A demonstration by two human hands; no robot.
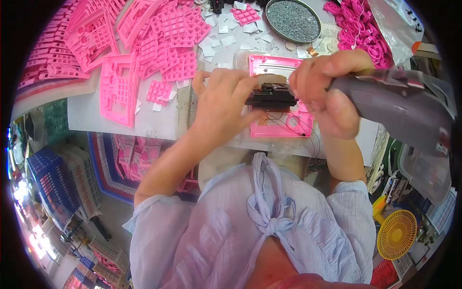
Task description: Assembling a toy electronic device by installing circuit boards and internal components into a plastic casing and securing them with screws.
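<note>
Over pink panel [263, 131], left hand [219, 100] half-spread at black part [272, 99], right hand [323, 81] clasping grey tool [397, 103]

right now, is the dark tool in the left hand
No, the right hand grips the dark tool, while the left hand is at the black part.

two hands [219, 101] [344, 108], one power tool [399, 103], one dish [266, 18]
</note>
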